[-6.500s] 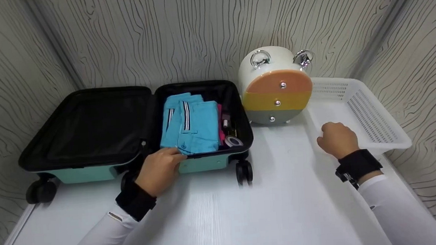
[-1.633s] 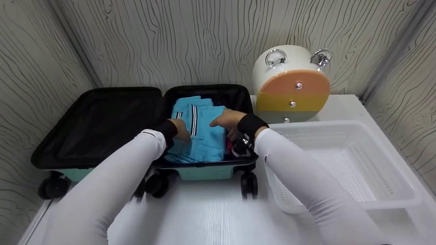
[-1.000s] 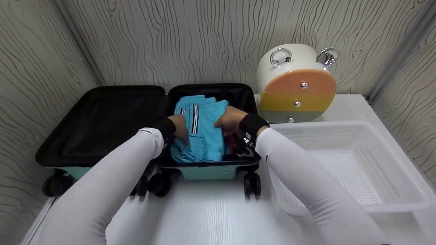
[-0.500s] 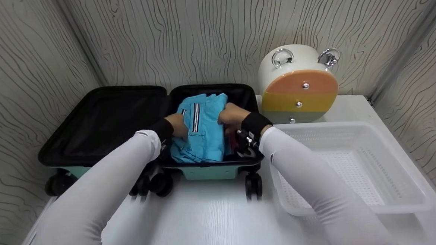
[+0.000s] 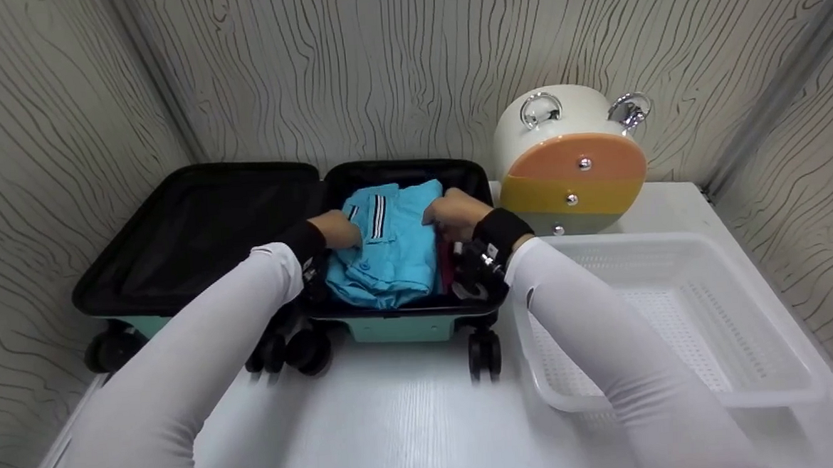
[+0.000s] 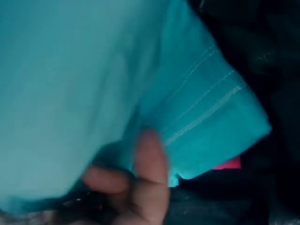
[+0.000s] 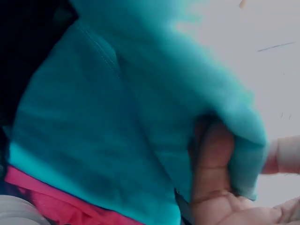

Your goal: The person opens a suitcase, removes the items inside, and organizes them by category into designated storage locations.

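Blue pants (image 5: pixel 403 252) with striped trim and a button lie folded in the right half of an open teal suitcase (image 5: pixel 401 329). My left hand (image 5: pixel 338 229) grips their left side; in the left wrist view the thumb and a finger (image 6: pixel 150 157) are at the cloth, near a stitched edge. My right hand (image 5: pixel 458 210) pinches the upper right corner, the fabric folded between thumb and fingers in the right wrist view. The cloth is lifted and bunched between both hands. Beneath it, red fabric (image 7: pixel 70 199) shows beside a whitish round item (image 7: pixel 18 211).
The suitcase's black-lined other half (image 5: pixel 210 238) lies open at left. Right of the suitcase stands a rounded drawer box (image 5: pixel 570 176) with orange, yellow and grey fronts. A white plastic basket (image 5: pixel 673 238) sits in front of it, below the right forearm.
Both hands came into the suitcase and took hold of the pants, which are now lifted and more rumpled. The basket has moved nearer the front. Lately the right hand shifted slightly right.
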Demonstrator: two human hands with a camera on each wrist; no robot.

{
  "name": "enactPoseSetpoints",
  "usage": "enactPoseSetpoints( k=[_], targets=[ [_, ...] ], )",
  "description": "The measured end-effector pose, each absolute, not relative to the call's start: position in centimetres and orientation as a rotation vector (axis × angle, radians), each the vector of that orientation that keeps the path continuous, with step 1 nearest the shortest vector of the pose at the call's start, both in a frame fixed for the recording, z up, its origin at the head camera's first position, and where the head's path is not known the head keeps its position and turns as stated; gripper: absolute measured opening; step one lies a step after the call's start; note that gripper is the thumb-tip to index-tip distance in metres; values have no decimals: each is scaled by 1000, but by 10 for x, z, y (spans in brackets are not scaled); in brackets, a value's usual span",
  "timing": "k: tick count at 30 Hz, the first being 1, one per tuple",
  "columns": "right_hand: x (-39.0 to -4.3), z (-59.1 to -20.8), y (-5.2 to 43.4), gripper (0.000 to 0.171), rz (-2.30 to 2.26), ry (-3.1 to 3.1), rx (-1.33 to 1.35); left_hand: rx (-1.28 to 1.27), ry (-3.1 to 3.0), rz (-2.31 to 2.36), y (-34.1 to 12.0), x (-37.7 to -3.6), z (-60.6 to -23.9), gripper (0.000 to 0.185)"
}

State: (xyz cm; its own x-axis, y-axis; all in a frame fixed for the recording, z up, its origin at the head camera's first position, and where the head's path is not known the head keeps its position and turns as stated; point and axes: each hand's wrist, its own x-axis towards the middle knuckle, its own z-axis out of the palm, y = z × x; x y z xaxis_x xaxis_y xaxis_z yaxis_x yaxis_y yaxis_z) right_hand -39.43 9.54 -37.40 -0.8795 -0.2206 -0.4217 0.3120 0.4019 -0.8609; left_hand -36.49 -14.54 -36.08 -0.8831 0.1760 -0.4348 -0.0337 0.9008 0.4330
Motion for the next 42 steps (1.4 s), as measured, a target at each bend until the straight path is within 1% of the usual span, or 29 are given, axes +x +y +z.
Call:
enactPoseSetpoints(
  k=[3,6,8,9,10,12,13,14,16,17,19,21,22,24,28,32,34,36,40,42],
  targets=[
    [-393,-378,95,86,-1433,2182,48,150,2585,555,-143,-365,-361,54],
    [-392,-381,95,83,-1412,2199,27,172,2553,623,-139,-365,-361,60],
    [-392,-381,95,80,-1444,2201,28,162,2526,705,-138,-363,-359,72],
    [-392,-380,96,74,-1469,2199,23,157,2523,741,-138,-362,-357,80],
    [-392,-379,97,64,-1490,2205,25,143,2525,790,-137,-361,-355,90],
    [-392,-375,100,34,-1517,2227,29,131,2543,847,-136,-359,-350,98],
    [-393,-373,101,23,-1526,2239,30,115,2554,885,-136,-358,-348,101],
    [-393,-371,103,16,-1524,2257,32,103,2568,922,-135,-357,-346,101],
    [-394,-365,106,14,-1535,2273,37,64,2583,1017,-134,-357,-342,100],
    [-394,-363,107,24,-1541,2274,43,49,2592,1064,-134,-357,-340,100],
    [-394,-359,110,53,-1584,2245,53,39,2608,1152,-134,-358,-336,98],
    [-394,-356,114,78,-1635,2203,65,65,2633,1210,-134,-358,-332,95],
    [-394,-355,117,84,-1661,2180,74,89,2645,1232,-135,-359,-330,93],
    [-393,-353,122,88,-1715,2142,70,137,2660,1271,-135,-359,-326,92],
    [-387,-346,133,85,-1851,2072,41,231,2672,1342,-134,-358,-316,96],
    [-380,-338,142,82,-2007,2024,71,349,2650,1399,-134,-354,-306,95],
    [-378,-334,147,77,-2079,2003,93,397,2637,1406,-134,-350,-300,93],
    [-378,-332,153,67,-2138,1980,106,436,2625,1399,-135,-346,-295,93],
    [-376,-325,174,40,-2233,1869,107,522,2591,1374,-136,-339,-285,94],
    [-374,-322,187,32,-2252,1802,94,578,2566,1359,-136,-337,-282,93]
  ],
)
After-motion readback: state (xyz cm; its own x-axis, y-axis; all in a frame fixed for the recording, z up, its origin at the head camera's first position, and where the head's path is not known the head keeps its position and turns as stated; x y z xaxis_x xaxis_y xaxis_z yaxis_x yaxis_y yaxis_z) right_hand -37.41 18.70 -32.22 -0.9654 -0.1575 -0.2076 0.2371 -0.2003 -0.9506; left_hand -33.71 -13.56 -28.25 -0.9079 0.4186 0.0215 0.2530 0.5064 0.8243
